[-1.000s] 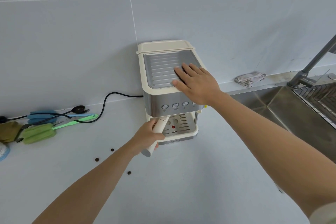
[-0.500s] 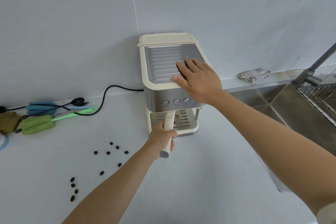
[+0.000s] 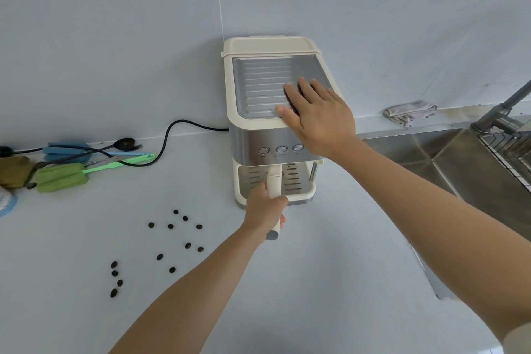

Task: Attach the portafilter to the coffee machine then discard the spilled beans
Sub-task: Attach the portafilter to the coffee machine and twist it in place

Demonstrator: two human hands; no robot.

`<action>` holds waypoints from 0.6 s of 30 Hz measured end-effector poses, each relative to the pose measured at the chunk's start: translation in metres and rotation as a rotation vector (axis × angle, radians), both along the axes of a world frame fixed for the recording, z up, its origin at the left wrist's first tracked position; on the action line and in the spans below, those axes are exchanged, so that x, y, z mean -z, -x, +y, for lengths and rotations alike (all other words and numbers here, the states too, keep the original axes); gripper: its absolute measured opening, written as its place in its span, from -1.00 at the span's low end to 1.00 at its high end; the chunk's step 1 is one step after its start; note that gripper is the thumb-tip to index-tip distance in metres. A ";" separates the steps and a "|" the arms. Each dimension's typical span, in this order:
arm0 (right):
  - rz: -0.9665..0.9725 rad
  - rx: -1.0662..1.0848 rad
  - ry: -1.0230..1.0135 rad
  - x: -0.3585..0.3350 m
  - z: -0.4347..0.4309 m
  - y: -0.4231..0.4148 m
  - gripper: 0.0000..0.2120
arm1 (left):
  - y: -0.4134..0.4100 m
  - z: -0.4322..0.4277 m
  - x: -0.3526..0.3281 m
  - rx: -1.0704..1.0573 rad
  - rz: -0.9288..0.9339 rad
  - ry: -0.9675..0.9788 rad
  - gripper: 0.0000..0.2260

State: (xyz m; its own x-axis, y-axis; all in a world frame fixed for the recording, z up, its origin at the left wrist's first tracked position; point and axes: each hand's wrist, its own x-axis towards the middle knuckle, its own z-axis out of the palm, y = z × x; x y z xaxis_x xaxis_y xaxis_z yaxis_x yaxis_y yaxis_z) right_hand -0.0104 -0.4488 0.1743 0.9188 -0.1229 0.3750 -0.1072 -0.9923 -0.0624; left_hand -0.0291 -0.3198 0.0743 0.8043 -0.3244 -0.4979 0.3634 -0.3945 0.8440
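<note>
A: So, where is the portafilter (image 3: 273,190) sitting right now?

B: I'm holding its handle in my left hand (image 3: 264,211), fingers wrapped tight around it. The head end is tucked under the front of the machine (image 3: 270,135), above the drip tray (image 3: 293,195); I can't see the head itself, so whether it has locked I can't tell.

A: Which way is it pointing?

B: Its long axis is running from the machine straight out toward me, nearly square to the front panel, with the butt end sticking out past my fist over the counter (image 3: 330,267).

A: And the other hand?

B: My right hand (image 3: 319,115) is lying flat, fingers spread, pressing on the front right corner of the machine's top to steady it. It isn't gripping anything.

A: What is the coming move turning on?

B: I'm judging that the handle needs to end up square to the front. If it's already seated, I'm letting go next.

A: Then the beans (image 3: 172,241)?

B: They're lying scattered on the counter to the left of the machine, toward the near edge. My left hand is the nearer one; they're just left of that forearm, well apart from the right.
</note>
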 end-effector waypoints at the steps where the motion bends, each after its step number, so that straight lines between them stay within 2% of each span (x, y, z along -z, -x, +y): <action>1: 0.002 0.000 -0.002 -0.001 0.000 0.000 -0.22 | 0.001 0.000 -0.001 -0.003 0.002 -0.003 -0.69; 9: 0.035 -0.018 0.015 -0.004 0.000 0.000 -0.17 | 0.001 -0.001 -0.008 0.042 0.016 -0.051 -0.66; 15: 0.060 -0.047 0.012 -0.009 -0.002 0.002 -0.15 | -0.005 0.004 -0.010 0.174 0.022 -0.088 -0.62; 18: 0.084 -0.071 0.012 -0.010 -0.004 0.004 -0.16 | -0.008 0.009 -0.017 0.303 -0.026 -0.190 -0.54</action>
State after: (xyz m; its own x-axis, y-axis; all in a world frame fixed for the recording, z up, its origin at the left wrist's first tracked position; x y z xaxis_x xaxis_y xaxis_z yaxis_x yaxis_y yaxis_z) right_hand -0.0144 -0.4526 0.1846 0.9533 -0.0526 0.2974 -0.0413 -0.9982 -0.0441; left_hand -0.0215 -0.3109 0.0910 0.6990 -0.4533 -0.5532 0.1856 -0.6320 0.7524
